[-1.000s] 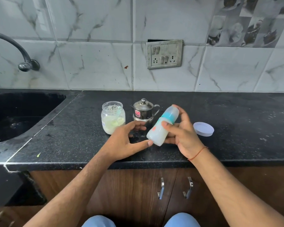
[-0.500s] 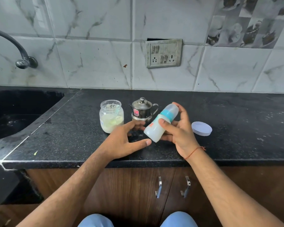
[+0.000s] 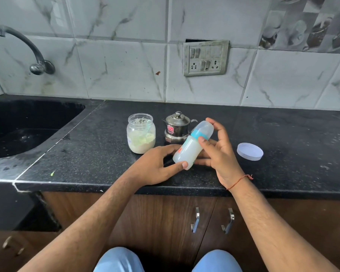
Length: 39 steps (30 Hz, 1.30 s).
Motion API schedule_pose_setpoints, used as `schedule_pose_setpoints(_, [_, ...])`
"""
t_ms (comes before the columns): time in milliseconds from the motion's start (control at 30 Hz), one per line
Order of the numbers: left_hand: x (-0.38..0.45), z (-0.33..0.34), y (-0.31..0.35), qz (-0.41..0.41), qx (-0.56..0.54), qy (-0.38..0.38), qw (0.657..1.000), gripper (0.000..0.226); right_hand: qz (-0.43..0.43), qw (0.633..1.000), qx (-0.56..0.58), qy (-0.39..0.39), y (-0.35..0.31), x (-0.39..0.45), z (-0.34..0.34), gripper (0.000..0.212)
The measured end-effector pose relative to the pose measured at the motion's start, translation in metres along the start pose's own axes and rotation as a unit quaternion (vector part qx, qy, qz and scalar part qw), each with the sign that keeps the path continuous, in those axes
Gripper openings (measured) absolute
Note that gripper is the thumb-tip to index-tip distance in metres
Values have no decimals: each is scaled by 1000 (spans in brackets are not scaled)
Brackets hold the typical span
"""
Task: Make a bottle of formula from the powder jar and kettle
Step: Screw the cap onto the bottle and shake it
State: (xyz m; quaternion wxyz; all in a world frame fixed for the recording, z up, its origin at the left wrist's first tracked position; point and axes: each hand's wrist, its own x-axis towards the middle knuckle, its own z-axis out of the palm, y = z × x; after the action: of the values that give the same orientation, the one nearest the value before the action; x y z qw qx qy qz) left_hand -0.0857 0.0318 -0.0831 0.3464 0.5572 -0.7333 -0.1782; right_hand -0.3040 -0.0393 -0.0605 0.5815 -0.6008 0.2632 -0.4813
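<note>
Both hands hold the tilted, milky bottle at frame centre above the tabletop: left hand grips its base, right hand pinches its blue collar. Behind stand the open powder jar and kettle.

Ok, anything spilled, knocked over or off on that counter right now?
Nothing spilled. The powder jar stands open, its white lid lying apart on the counter to the right. The bottle is tilted, but both hands hold it. The kettle stands upright, lidded.
</note>
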Motion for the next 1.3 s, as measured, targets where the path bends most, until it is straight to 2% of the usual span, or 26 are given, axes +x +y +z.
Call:
schedule_pose_setpoints(133, [3,1,-2,0,-1,4,1000,58,2,999,31,17,3,1,-7,41])
schedule_pose_setpoints(300, [6,2,-9,18,27,3,999,64,5,1000,29,0,5,3,-7,49])
schedule_pose_setpoints(500, [7,1,-12,3,24,-7,1000,71,-9,1000,9,23,1,1,-6,46])
schedule_pose_setpoints(600, [8,2,-10,8,48,13,999,64,-21,999,-7,42,-1,-2,-3,46])
schedule_pose_setpoints(867, [10,3,-6,-7,113,94,989,70,-54,993,-88,65,0,-6,5,46])
schedule_pose_setpoints(1000, [10,2,-4,-17,128,106,986,71,-77,986,-120,84,2,-6,10,50])
schedule_pose_setpoints(1167, [8,3,-5,-35,88,112,989,71,-45,996,-72,30,2,-2,13,57])
schedule_pose_setpoints(1233, [7,3,-7,-40,26,93,995,74,-24,999,-36,-2,1,-3,9,59])
schedule_pose_setpoints(1300, [6,2,-7,-29,12,60,998,80,-10,999,4,-33,0,-3,4,58])
